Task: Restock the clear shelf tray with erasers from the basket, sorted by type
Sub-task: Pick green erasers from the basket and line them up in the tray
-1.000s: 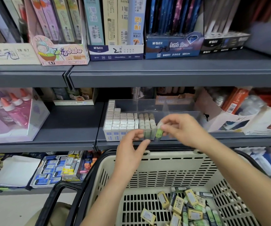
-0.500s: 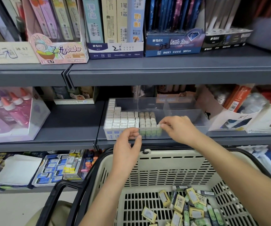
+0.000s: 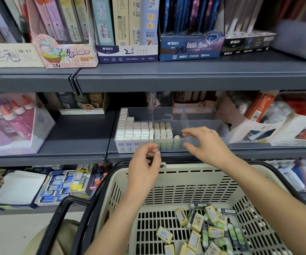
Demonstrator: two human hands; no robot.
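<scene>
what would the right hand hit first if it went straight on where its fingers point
Probably the lone green eraser in the tray, just left of the right hand; depth is unclear.

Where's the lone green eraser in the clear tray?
Head view, centre: the lone green eraser stands at the clear tray front, beside the green rows, left of the right hand.

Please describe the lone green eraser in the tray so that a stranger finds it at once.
Find the clear tray on the middle shelf. Right of its green rows, one green eraser stands alone, starting a new column.
</scene>
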